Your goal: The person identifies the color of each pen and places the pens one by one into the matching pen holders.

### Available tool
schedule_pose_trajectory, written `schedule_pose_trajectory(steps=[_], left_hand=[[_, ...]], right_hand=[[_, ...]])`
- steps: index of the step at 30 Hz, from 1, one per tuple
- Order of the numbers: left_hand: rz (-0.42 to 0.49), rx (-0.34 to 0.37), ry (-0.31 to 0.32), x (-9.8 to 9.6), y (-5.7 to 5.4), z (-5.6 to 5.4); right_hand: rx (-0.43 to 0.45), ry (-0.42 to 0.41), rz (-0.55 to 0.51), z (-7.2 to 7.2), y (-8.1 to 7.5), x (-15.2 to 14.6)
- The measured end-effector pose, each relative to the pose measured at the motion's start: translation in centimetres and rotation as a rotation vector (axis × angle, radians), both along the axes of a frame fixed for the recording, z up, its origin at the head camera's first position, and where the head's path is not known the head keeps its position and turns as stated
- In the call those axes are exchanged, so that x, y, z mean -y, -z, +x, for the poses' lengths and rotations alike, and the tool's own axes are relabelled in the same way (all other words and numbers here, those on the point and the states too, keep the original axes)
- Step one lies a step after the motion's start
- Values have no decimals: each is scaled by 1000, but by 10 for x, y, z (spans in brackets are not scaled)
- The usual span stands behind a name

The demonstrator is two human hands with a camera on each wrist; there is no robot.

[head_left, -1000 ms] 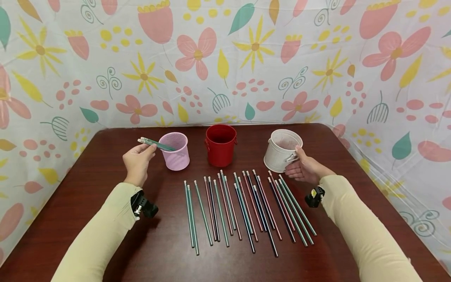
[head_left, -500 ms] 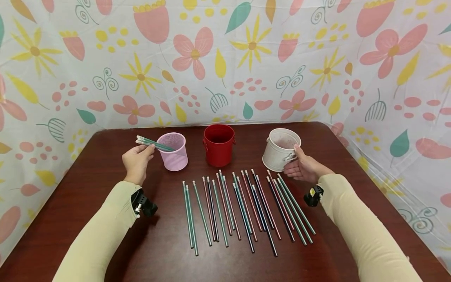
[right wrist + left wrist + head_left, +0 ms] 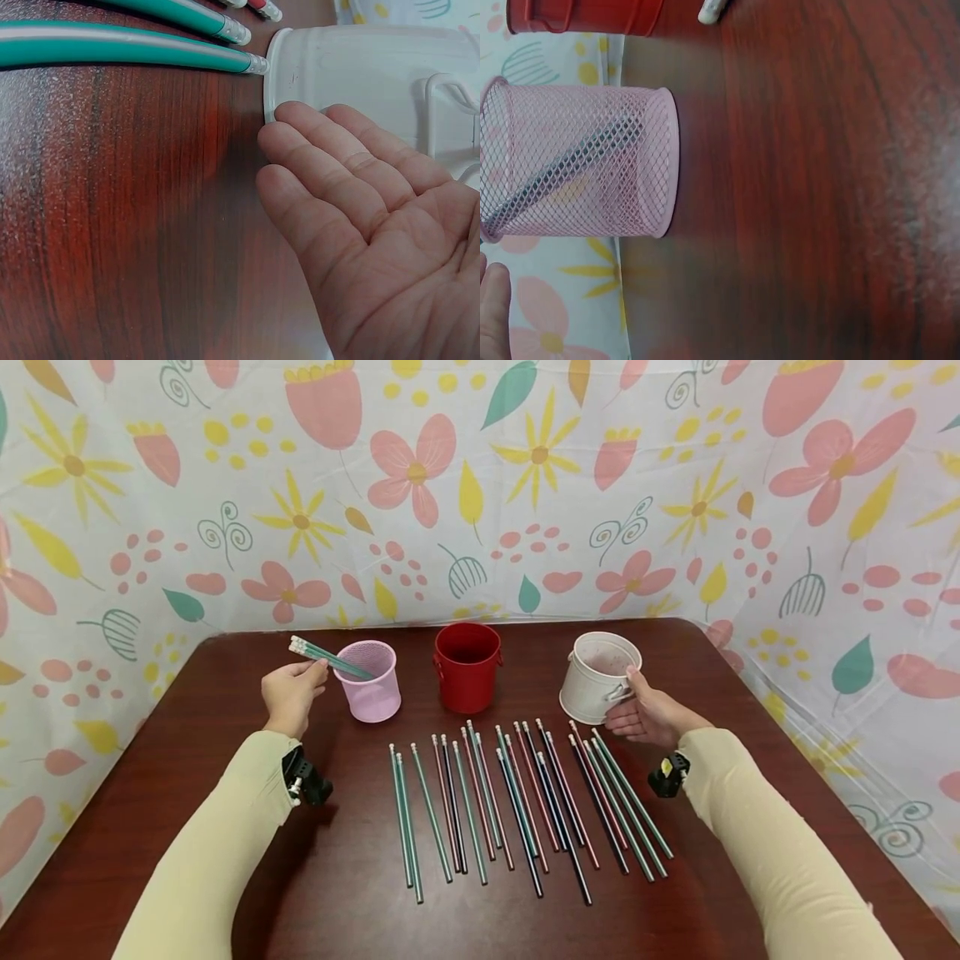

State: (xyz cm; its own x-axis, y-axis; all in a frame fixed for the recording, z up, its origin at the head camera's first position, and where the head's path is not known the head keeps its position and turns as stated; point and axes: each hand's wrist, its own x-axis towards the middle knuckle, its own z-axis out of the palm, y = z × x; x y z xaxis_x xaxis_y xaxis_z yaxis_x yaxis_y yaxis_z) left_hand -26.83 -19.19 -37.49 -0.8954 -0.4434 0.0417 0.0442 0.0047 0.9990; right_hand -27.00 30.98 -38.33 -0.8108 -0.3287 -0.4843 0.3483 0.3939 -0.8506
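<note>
On the left, my left hand [image 3: 291,695] pinches several green pencils [image 3: 330,657] near their white eraser ends. They slant down over the rim into the pink mesh cup [image 3: 373,700]; through the mesh in the left wrist view, the pencils [image 3: 570,169] lie diagonally inside. My right hand [image 3: 651,714] is beside the white bucket [image 3: 588,693], its thumb at the rim near the handle. In the right wrist view the fingers [image 3: 330,176] are nearly straight, held against or close to the white bucket wall [image 3: 352,71].
Between the cup and the white bucket stands a red bucket [image 3: 468,672]. Several loose pencils, green, red and dark, lie in a row across the table [image 3: 330,877], erasers toward the back; one green pencil [image 3: 633,793] is among those nearest my right hand. A patterned cloth [image 3: 480,485] hangs behind.
My left hand has risen slightly, and the eraser ends of the green pencils are higher, so they slope more steeply into the cup. The right hand stays in place.
</note>
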Motion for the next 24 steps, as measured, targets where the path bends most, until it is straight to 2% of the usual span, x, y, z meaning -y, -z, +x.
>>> schedule_pose_trajectory(steps=[5,10,13,17,21,24], left_hand=[[68,64,37,0,-3,5],[65,115,78,-2,-2,12],[53,129,126,-3,1,17],[-39,173,245,-3,7,23],[-203,238,382,-7,12,29],[-320,271,456,-11,13,32]], right_hand=[[0,-6,9,0,-2,1],[7,-8,14,0,-3,2],[4,-3,12,0,-3,1],[1,-3,10,-1,-3,-1],[3,-19,8,-1,-2,-1],[3,-16,8,-1,-2,0]])
